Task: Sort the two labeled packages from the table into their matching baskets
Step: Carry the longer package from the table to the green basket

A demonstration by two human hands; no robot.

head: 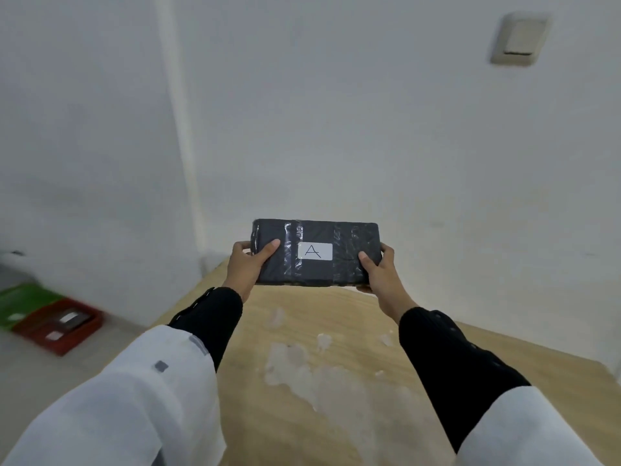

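Note:
A black taped package (pixel 346 264) with a white label marked "A" is held up in the air above the far end of the wooden table (pixel 336 415). My left hand (pixel 248 264) grips its left end and my right hand (pixel 379 269) grips its right end, thumbs on top. On the floor at the far left sits a red basket (pixel 85 331) with a dark package with a white label inside. A green basket (pixel 20 304) lies just behind it, partly cut off by the frame edge.
The tabletop has pale worn patches (pixel 302 371) in its middle. White walls meet in a corner behind the table. A wall switch (pixel 519 38) sits high on the right wall. Grey floor lies left of the table.

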